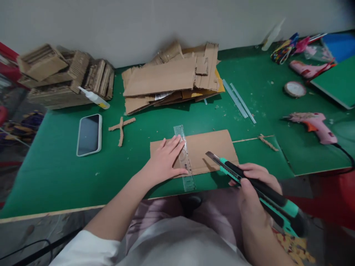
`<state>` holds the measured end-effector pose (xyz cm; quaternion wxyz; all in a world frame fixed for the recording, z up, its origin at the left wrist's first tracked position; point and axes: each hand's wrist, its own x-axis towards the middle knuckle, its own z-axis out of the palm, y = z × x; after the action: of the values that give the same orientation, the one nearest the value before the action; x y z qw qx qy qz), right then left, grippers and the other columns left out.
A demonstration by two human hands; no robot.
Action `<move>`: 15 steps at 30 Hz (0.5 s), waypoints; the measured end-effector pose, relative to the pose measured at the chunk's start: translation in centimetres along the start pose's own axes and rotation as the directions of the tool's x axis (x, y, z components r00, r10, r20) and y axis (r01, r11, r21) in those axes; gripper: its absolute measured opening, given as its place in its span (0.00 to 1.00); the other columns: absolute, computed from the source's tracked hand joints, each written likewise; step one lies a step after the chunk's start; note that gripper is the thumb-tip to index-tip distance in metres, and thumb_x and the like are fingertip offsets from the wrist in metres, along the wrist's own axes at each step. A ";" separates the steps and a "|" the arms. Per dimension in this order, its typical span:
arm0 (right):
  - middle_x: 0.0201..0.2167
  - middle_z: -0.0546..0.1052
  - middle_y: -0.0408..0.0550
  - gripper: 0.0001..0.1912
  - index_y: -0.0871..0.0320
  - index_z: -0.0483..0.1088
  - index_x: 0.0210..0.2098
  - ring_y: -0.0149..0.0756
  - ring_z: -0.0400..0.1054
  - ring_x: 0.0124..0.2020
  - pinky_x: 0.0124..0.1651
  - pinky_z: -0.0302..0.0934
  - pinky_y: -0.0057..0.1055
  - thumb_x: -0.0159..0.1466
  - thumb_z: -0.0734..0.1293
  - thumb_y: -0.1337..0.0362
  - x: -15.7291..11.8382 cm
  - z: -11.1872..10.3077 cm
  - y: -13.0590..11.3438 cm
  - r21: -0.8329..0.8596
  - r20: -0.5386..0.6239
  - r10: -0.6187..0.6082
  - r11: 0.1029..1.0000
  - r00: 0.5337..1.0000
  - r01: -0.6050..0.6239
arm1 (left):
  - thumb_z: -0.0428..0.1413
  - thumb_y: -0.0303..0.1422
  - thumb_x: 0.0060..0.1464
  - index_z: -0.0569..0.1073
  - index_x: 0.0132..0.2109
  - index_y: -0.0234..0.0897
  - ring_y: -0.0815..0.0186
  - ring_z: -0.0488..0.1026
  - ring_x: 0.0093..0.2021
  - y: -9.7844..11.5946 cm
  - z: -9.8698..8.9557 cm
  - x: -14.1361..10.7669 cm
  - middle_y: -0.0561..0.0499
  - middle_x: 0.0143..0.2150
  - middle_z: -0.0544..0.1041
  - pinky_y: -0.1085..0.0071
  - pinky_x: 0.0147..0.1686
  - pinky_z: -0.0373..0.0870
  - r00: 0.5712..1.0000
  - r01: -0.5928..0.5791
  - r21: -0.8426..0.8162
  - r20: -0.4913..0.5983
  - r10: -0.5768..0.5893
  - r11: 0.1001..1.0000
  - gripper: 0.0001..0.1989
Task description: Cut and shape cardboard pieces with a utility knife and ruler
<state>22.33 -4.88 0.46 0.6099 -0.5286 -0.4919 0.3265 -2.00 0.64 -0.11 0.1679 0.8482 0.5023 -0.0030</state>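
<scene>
Closest to me, my right hand [257,184] is wrapped around the black and green handle of a utility knife [273,192], its blade out and pointing up and to the left, over the right part of a flat brown cardboard piece [208,142]; I cannot tell whether the tip touches it. My left hand [166,157] grasps nothing; it lies palm down with the fingers spread, on the cardboard piece and a clear ruler [185,159]. The ruler lies across the cardboard piece, its near end jutting past the edge over the green table [111,188]. Just beyond the right edge of the cardboard piece, I see a thin strip [245,140] and a small torn scrap [268,142]. Off to my left are a phone [89,135], its screen dark, and two crossed cardboard strips [121,127]; well to my right lies a pink glue gun [318,123]. Farther out, I have two translucent sticks [235,99] side by side, a roll of tape [295,89] and a white bottle [95,99] leaning on a cardboard stack [69,81]. Toward the grey wall [111,26] sit a heap of cardboard [161,79], another pink glue gun [307,69] and an upright bottle [273,35].
</scene>
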 end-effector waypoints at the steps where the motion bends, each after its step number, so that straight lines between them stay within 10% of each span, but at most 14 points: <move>1: 0.35 0.72 0.48 0.04 0.54 0.69 0.32 0.34 0.69 0.31 0.20 0.65 0.27 0.56 0.67 0.63 0.4 0.6 -0.1 0.047 -0.029 -0.008 0.999 1.000 0.009 | 0.47 0.62 0.48 0.45 0.67 0.31 0.51 0.42 0.68 0.0 0.1 0.2 0.37 0.68 0.46 0.49 0.64 0.42 1.000 -0.001 0.002 0.018 0.001 1.000 0.50; 15: 0.33 0.72 0.42 0.04 0.55 0.70 0.31 0.29 0.67 0.31 0.36 0.67 0.31 0.56 0.66 0.69 0.9 2.2 0.5 0.181 -0.104 0.215 0.964 0.971 -0.194 | 0.44 0.58 0.54 0.47 0.66 0.32 0.53 0.42 0.68 0.3 1.0 0.7 0.38 0.68 0.47 0.51 0.65 0.43 0.999 -0.045 -0.013 -0.009 0.045 0.999 0.43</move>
<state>20.58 -3.26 0.16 0.6448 -0.5418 -0.3668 0.3953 -1.24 0.79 -1.13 0.1712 0.8582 0.4838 0.0077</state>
